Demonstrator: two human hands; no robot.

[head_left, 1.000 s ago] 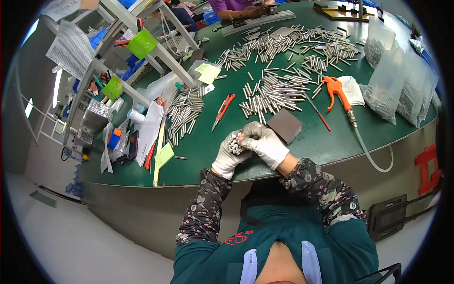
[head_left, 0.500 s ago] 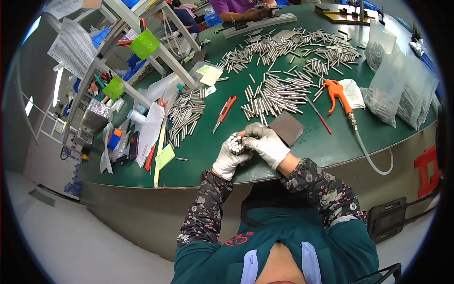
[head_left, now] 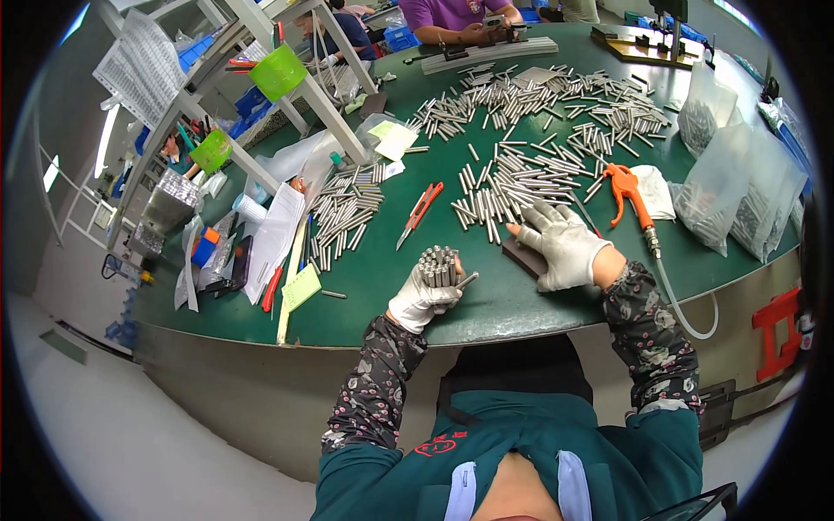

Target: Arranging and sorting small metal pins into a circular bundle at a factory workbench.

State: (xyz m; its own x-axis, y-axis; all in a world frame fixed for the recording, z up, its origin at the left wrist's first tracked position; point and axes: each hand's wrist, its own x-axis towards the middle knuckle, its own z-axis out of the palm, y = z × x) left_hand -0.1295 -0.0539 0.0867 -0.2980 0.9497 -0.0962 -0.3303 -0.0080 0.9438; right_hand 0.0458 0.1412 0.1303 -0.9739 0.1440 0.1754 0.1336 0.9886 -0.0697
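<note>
My left hand (head_left: 415, 300), in a white glove, is closed round an upright bundle of short metal pins (head_left: 440, 266). One more pin (head_left: 468, 280) sticks out sideways by its fingers. To the right, my gloved right hand (head_left: 566, 247) is open with its fingers spread, holding nothing. It lies over a flat dark brown block (head_left: 523, 259) and hides most of it. Its fingertips reach the near edge of a large loose heap of metal pins (head_left: 512, 184). Whether they touch any pin, I cannot tell.
Left of the heap lie a red utility knife (head_left: 420, 214) and a smaller pile of pins (head_left: 346, 207). An orange air blow gun (head_left: 627, 193) with a hose and several clear bags of pins (head_left: 714, 201) are at the right. A person in purple (head_left: 452, 19) works across the table.
My right hand has left the bundle and moved right, opening over the brown block. My left hand keeps the bundle, now with its pin ends tilted differently and one pin jutting out.
</note>
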